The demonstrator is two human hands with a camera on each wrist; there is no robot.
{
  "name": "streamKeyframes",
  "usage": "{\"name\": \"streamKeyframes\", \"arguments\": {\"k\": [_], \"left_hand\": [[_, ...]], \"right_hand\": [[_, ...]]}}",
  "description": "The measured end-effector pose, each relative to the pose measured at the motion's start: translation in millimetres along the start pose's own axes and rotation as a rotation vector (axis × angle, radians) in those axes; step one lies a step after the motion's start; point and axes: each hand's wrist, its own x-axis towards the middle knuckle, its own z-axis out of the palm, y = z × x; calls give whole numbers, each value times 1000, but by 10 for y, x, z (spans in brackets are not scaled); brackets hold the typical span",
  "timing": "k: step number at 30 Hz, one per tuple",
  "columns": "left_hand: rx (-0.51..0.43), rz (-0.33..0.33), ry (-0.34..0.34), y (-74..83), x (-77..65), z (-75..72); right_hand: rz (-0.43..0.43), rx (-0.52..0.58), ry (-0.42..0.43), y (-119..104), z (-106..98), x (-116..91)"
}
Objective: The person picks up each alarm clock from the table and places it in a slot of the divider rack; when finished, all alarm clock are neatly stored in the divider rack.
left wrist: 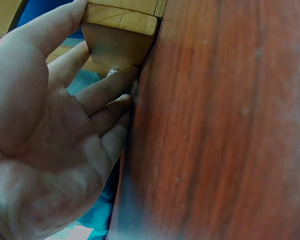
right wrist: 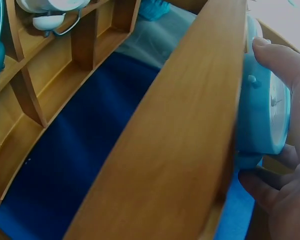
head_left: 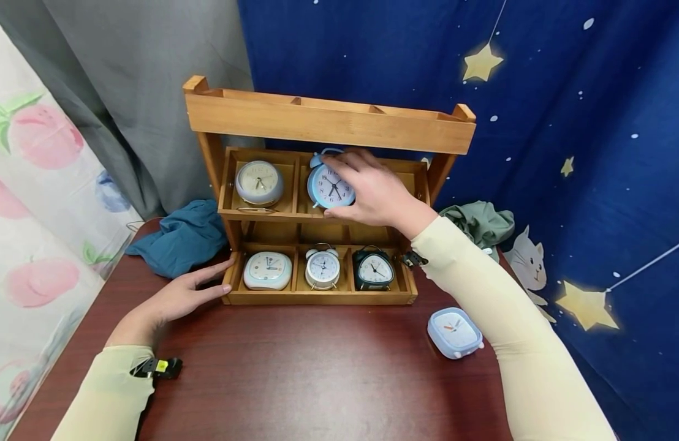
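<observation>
My right hand [head_left: 375, 190] grips a light-blue twin-bell alarm clock [head_left: 330, 185] at the middle compartment of the wooden rack's [head_left: 323, 299] upper tray. In the right wrist view, thumb and fingers span the blue clock [right wrist: 260, 107] from opposite sides. A round grey-lilac clock [head_left: 259, 182] stands in the compartment left of it. My left hand [head_left: 182, 297] rests with extended fingers against the rack's lower left corner; in the left wrist view its fingers reach round the wooden end [left wrist: 120, 42]. The lower tray holds a white rounded clock [head_left: 268, 271], a white twin-bell clock [head_left: 322, 269] and a dark-green clock [head_left: 374, 269].
A pale-blue square clock [head_left: 454, 332] lies on the brown table [head_left: 317, 380] at the right. Teal cloth [head_left: 185, 239] is bunched left of the rack, green cloth [head_left: 480, 223] to its right. The rack's top rail [head_left: 328, 122] overhangs the upper tray. Curtains [head_left: 372, 49] hang behind.
</observation>
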Motion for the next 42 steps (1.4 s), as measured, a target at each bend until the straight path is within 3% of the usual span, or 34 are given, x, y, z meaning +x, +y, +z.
{"name": "streamKeyframes", "arguments": {"k": [7,27,35,42], "left_hand": [[-10,-1,-3,-11,10,4],[-3,1,-2,-13,9,1],[-7,-2,-2,-29,-12,6],[-10,8,-5,-11,1,-9]], "right_hand": [[33,4,-62,52,66,41],[60,75,-128,16,108,19],[31,81,-88,7,155,-68],[-69,131,112,-17,54,-551]]}}
